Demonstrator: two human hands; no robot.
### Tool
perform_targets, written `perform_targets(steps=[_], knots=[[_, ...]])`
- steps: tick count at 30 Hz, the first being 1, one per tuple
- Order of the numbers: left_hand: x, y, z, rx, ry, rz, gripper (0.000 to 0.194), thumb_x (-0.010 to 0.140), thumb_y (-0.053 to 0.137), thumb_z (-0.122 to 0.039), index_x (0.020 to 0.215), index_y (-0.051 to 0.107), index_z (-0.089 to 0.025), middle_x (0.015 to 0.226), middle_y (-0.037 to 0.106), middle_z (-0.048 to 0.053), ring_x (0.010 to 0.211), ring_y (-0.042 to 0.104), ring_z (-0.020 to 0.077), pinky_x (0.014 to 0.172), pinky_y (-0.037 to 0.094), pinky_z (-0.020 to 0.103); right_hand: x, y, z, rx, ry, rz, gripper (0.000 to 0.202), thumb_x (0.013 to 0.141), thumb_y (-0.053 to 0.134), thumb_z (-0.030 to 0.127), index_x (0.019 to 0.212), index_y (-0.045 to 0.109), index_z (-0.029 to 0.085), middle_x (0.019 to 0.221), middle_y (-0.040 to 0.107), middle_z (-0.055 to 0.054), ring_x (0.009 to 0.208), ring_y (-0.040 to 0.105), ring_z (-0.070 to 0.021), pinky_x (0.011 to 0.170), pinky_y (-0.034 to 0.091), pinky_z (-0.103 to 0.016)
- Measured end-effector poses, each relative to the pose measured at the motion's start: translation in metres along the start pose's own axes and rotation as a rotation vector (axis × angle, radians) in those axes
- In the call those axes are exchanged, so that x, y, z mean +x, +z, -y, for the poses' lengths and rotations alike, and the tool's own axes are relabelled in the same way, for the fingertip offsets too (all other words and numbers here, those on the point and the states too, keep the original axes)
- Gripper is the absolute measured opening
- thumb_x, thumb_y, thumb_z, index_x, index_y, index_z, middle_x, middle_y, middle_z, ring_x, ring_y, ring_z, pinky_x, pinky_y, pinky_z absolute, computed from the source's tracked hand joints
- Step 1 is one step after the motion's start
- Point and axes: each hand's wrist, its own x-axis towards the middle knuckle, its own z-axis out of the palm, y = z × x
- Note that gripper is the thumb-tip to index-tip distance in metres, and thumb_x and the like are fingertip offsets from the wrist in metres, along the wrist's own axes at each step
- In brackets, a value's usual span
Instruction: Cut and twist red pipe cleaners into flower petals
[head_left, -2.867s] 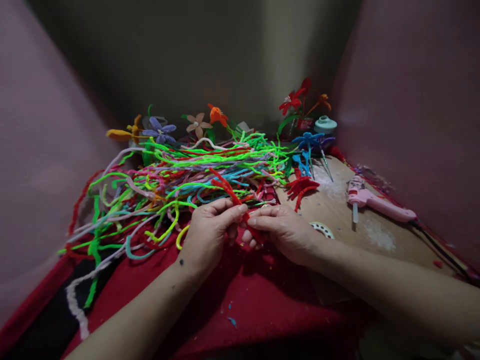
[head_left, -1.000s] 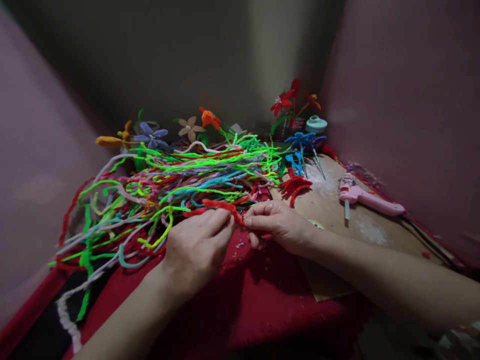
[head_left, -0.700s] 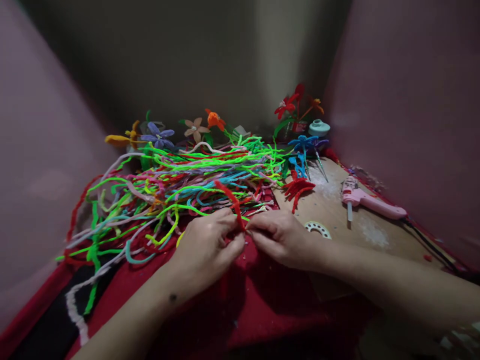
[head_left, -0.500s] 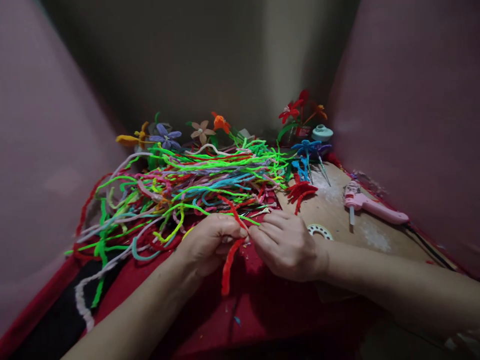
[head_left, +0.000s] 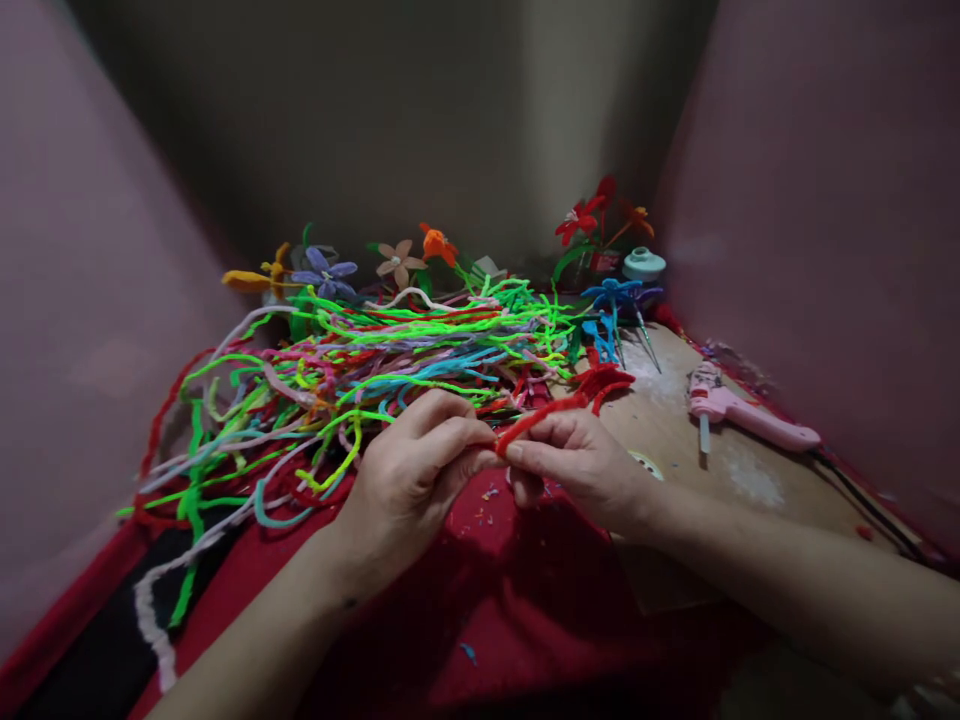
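Between my two hands is a red pipe cleaner (head_left: 541, 412), held over the red cloth. My left hand (head_left: 420, 460) pinches it near one end, thumb against fingers. Fingertips of my right hand (head_left: 574, 462) press on the same pipe cleaner, which arcs up over that hand toward the right. Its part between the fingertips is hidden. Just beyond my hands lies a large heap of coloured pipe cleaners (head_left: 420, 345). Several short red pieces (head_left: 609, 380) rest on the board behind my right hand.
A pink glue gun (head_left: 754, 412) with a cord lies on the brown board (head_left: 679, 450) at right. Pipe-cleaner flowers, including a purple one (head_left: 324, 272) and a red one (head_left: 577, 222), stand along the back. A white ring-shaped piece (head_left: 646, 463) is partly behind my right wrist. Scraps dot the red cloth (head_left: 480, 600).
The red pipe cleaner, which hung down and crossed between my hands, now arcs up to the right. My right hand has turned so its thumb shows, and my left hand has risen slightly.
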Motion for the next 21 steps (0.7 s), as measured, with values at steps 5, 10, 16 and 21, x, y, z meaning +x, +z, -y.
perform_targets(steps=[5, 10, 16, 21], knots=[[0.000, 0.013, -0.003, -0.190, -0.301, 0.101, 0.019, 0.084, 0.051, -0.023, 0.068, 0.057, -0.015, 0.072, 0.053, 0.002, 0.070, 0.048, 0.0130, 0.064, 0.039, 0.024, -0.006, 0.000, -0.004, -0.356, -0.200, -0.071, 0.018, 0.083, 0.048, 0.019, 0.066, 0.054, 0.015, 0.056, 0.054, 0.000, 0.050, 0.049, -0.0093, 0.051, 0.039, -0.023], [0.000, 0.028, -0.006, -0.974, -0.918, 0.170, 0.015, 0.077, 0.055, -0.029, 0.070, 0.052, -0.016, 0.061, 0.046, -0.003, 0.055, 0.043, 0.0102, 0.057, 0.037, 0.024, -0.010, 0.000, -0.011, -0.894, -0.655, -0.204, 0.019, 0.082, 0.045, 0.014, 0.067, 0.058, 0.012, 0.062, 0.060, -0.007, 0.058, 0.051, -0.0144, 0.058, 0.039, -0.029], [0.005, 0.016, -0.003, -0.569, -0.688, 0.096, 0.022, 0.081, 0.055, -0.034, 0.068, 0.054, -0.016, 0.065, 0.046, -0.004, 0.060, 0.039, 0.0088, 0.056, 0.033, 0.019, -0.001, -0.006, -0.005, -0.141, -0.062, -0.030, 0.021, 0.085, 0.049, 0.029, 0.076, 0.060, 0.013, 0.066, 0.065, -0.005, 0.056, 0.056, -0.0113, 0.056, 0.044, -0.025], [0.008, 0.008, 0.001, -0.403, -0.636, 0.110, 0.022, 0.083, 0.052, -0.034, 0.070, 0.055, -0.016, 0.061, 0.045, -0.005, 0.057, 0.038, 0.0085, 0.055, 0.033, 0.019, 0.006, -0.013, -0.009, 0.350, 0.199, 0.091, 0.015, 0.076, 0.059, 0.026, 0.077, 0.060, 0.011, 0.064, 0.069, -0.007, 0.053, 0.061, -0.0124, 0.053, 0.045, -0.023]])
